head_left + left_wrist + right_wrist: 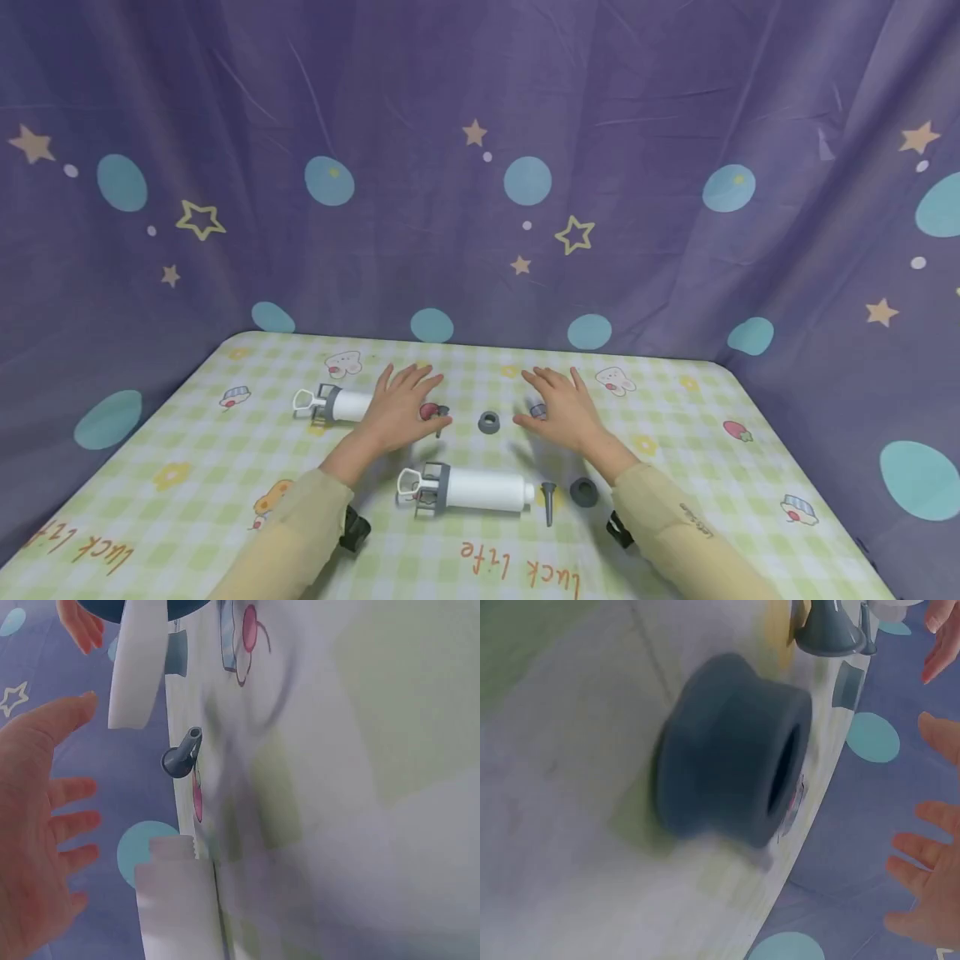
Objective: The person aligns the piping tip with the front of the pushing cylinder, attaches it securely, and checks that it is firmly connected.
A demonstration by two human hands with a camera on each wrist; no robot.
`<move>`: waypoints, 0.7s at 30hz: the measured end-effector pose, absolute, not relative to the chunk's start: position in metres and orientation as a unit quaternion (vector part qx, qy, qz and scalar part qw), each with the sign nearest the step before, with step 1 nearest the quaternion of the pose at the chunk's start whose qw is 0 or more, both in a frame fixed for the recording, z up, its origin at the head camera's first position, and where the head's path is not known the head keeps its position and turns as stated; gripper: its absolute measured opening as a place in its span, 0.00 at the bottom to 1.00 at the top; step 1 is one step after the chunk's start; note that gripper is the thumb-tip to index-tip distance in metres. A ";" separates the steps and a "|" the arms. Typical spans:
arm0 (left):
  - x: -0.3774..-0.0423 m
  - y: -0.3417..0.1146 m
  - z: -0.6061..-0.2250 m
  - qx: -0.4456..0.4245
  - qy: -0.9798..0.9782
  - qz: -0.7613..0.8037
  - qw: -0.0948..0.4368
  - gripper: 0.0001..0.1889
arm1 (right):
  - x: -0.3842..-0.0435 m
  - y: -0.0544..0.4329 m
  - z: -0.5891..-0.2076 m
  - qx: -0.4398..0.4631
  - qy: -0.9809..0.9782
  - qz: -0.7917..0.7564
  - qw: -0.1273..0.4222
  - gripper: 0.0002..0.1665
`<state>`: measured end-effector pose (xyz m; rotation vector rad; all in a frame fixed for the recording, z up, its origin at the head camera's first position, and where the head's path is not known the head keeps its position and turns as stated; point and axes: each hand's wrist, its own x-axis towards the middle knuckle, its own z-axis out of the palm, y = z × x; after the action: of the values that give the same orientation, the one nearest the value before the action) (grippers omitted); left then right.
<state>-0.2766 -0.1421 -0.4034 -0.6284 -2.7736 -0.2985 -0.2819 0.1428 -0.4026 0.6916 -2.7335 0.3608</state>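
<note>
My left hand (pixel 405 410) hovers with spread fingers over the front end of the far white plunger tube (pixel 351 406), which has a grey collar and a white loop handle. Close to its thumb is a small grey funnel-shaped nozzle (pixel 442 412). Opposite, my right hand (pixel 562 410) is held above the table, fingers extended and holding nothing. A grey ring cap (pixel 489 422) lies between the two hands. Nearer to me is a second white plunger tube (pixel 486 489), with another grey nozzle (pixel 549 500) and a grey ring cap (pixel 727 750) to its right.
A checked, printed tablecloth (pixel 390 558) covers the table, whose far edge meets a purple curtain (pixel 480 67). Black wrist-worn devices (pixel 355 530) are on both forearms, close to the nearer tube and ring cap.
</note>
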 end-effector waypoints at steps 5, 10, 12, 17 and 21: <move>-0.279 -0.140 -0.405 -0.223 -0.958 -0.111 0.139 0.35 | -0.286 0.134 -0.406 0.262 -0.949 0.125 0.122 0.41; -0.282 -0.139 -0.408 -0.234 -0.953 -0.141 0.133 0.31 | -0.291 0.125 -0.410 0.300 -0.940 0.132 0.091 0.37; -0.283 -0.139 -0.409 -0.237 -0.951 -0.152 0.126 0.29 | -0.292 0.121 -0.411 0.314 -0.936 0.140 0.074 0.36; -0.287 -0.136 -0.413 -0.234 -0.953 -0.166 0.097 0.24 | -0.293 0.113 -0.414 0.335 -0.930 0.149 0.034 0.34; -0.290 -0.132 -0.414 -0.228 -0.955 -0.175 0.075 0.21 | -0.294 0.108 -0.415 0.348 -0.928 0.134 0.011 0.33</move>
<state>-0.2898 -0.1323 -0.4140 -0.6833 -2.8649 -0.5261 -0.2936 0.1075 -0.4147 1.0853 -2.8939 0.4177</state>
